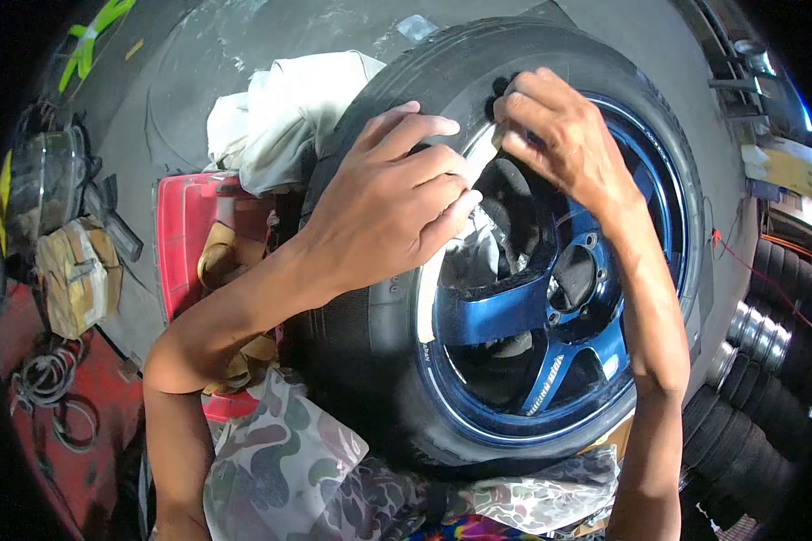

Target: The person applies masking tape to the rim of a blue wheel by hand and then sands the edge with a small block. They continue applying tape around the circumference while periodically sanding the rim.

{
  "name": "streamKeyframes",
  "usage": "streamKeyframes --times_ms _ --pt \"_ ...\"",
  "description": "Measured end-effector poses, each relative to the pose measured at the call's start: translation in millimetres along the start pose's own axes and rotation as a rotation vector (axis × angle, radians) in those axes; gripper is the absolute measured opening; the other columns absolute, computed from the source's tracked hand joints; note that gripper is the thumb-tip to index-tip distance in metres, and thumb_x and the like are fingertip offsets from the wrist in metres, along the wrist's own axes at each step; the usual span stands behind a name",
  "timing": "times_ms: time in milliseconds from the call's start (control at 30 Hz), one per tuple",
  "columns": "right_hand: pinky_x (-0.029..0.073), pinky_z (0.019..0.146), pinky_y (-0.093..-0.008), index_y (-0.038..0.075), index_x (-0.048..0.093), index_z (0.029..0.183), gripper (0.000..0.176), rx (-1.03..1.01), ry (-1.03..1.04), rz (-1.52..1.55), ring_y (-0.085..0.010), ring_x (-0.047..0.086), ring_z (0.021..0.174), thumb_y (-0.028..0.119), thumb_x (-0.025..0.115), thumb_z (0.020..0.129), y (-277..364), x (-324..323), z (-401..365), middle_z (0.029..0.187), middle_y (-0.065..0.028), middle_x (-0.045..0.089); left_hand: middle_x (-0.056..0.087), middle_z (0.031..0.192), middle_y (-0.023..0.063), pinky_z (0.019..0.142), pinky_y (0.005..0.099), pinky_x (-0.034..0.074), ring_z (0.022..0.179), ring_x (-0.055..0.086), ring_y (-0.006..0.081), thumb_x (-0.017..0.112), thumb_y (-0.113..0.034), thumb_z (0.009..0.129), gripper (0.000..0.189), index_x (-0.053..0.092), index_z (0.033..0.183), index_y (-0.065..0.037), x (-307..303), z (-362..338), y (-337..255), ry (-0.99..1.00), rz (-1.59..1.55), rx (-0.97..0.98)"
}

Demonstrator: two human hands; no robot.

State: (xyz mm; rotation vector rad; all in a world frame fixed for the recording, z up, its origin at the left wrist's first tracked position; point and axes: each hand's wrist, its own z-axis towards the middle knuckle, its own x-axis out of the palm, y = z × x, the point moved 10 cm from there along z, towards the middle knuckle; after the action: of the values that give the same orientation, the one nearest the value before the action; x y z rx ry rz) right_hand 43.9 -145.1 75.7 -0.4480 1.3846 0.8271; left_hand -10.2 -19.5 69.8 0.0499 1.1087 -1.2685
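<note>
A blue spoked wheel (505, 311) with a black tyre (374, 329) mounted on it stands tilted in front of me. Pale masking tape (429, 302) runs along the left edge of the rim, where it meets the tyre. My left hand (383, 189) lies over this strip with its fingers spread, fingertips touching the tape and rim edge. Higher up, my right hand (564, 131) has its fingers curled and pinches the upper end of the tape. Part of the tape is hidden beneath my left fingers.
Left of the tyre are a red plastic crate (176, 243) and a white cloth (293, 95). A taped cardboard box (79, 279) and a coiled cable (50, 379) lie farther left. Stacked tyres (740, 424) line the right side.
</note>
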Motion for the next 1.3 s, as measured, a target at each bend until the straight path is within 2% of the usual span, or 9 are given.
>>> streamKeyframes --times_ms 133,400,467,600,633,667,867,1033,1300 --pt "0.054 0.088 -0.0476 0.003 0.060 0.099 0.026 -0.114 -0.008 0.097 -0.0358 0.060 0.098 0.017 0.075 0.085 37.1 3.2 3.9 0.099 -0.0130 0.055 0.074 0.106 0.0032 0.115 0.0531 0.044 0.123 0.063 0.0292 0.076 -0.013 0.088 0.011 0.077 0.095 -0.005 0.1 1.6 1.9 -0.006 0.004 0.003" --pt "0.055 0.085 -0.0486 0.005 0.062 0.096 0.022 -0.008 -0.104 0.140 -0.0354 0.061 0.093 0.021 0.075 0.087 27.5 6.2 -16.6 0.096 -0.0127 0.058 0.073 0.103 0.0055 0.111 0.0540 0.047 0.118 0.067 0.0313 0.077 -0.011 0.087 0.008 0.075 0.090 -0.004 -10.3 0.9 1.7 -0.063 -0.060 0.008" --pt "0.056 0.085 -0.0405 0.005 0.065 0.098 0.022 0.014 -0.070 0.279 -0.0318 0.064 0.096 0.018 0.078 0.085 46.1 9.2 -24.1 0.100 -0.0105 0.062 0.073 0.101 0.0061 0.109 0.0555 0.049 0.115 0.069 0.0322 0.077 -0.010 0.087 0.008 0.074 0.088 -0.003 -13.0 2.0 0.0 -0.063 -0.091 0.035" --pt "0.058 0.073 -0.0366 0.004 0.066 0.101 0.018 0.329 -0.554 0.323 -0.0228 0.069 0.082 -0.004 0.075 0.087 5.8 -15.3 -76.3 0.097 -0.0090 0.067 0.075 0.107 0.0052 0.110 0.0543 0.050 0.119 0.067 0.0313 0.078 -0.008 0.087 0.008 0.077 0.091 -0.002 -12.6 -5.7 -4.0 0.050 -0.089 0.060" --pt "0.060 0.073 -0.0326 0.002 0.065 0.105 0.006 0.697 -0.766 0.791 -0.0177 0.070 0.085 -0.001 0.068 0.100 -28.6 16.6 -116.2 0.099 -0.0100 0.067 0.075 0.111 0.0044 0.111 0.0537 0.050 0.122 0.066 0.0308 0.079 -0.009 0.087 0.013 0.077 0.097 -0.001 -12.2 -7.1 -6.3 0.086 -0.080 0.077" --pt "0.062 0.071 -0.0301 0.000 0.061 0.107 0.003 0.780 -0.926 1.012 -0.0157 0.069 0.083 0.003 0.062 0.106 -37.5 30.5 -131.1 0.098 -0.0112 0.066 0.074 0.119 0.0058 0.112 0.0538 0.050 0.126 0.064 0.0314 0.079 -0.012 0.088 0.019 0.078 0.103 -0.001 -10.7 -10.2 -7.0 0.119 -0.075 0.092" --pt "0.064 0.066 -0.0317 0.004 0.052 0.105 0.011 0.708 -1.034 1.039 -0.0177 0.071 0.078 0.006 0.062 0.108 -40.9 33.4 -139.2 0.101 -0.0117 0.062 0.061 0.149 0.0077 0.121 0.0563 0.039 0.148 0.046 0.0337 0.074 -0.027 0.095 0.041 0.073 0.129 -0.003 4.1 -8.9 -6.8 0.389 0.169 0.094" --pt "0.064 0.067 -0.0296 0.004 0.046 0.105 0.014 0.738 -1.028 0.973 -0.0181 0.073 0.084 0.008 0.059 0.109 -40.9 36.9 -136.5 0.134 -0.0239 0.065 0.057 0.155 0.0070 0.124 0.0540 0.034 0.154 0.040 0.0338 0.067 -0.028 0.102 0.037 0.072 0.128 -0.002 19.4 22.6 7.2 0.426 0.232 0.179" --pt "0.055 0.058 -0.0264 0.003 0.054 0.103 0.013 0.788 -1.051 0.905 -0.0101 0.067 0.067 0.008 0.066 0.105 -46.9 42.6 -137.5 0.085 -0.0045 0.063 0.052 0.160 0.0106 0.122 0.0525 0.037 0.153 0.040 0.0350 0.065 -0.029 0.103 0.041 0.069 0.135 -0.004 45.9 70.1 16.2 0.407 0.373 0.322"
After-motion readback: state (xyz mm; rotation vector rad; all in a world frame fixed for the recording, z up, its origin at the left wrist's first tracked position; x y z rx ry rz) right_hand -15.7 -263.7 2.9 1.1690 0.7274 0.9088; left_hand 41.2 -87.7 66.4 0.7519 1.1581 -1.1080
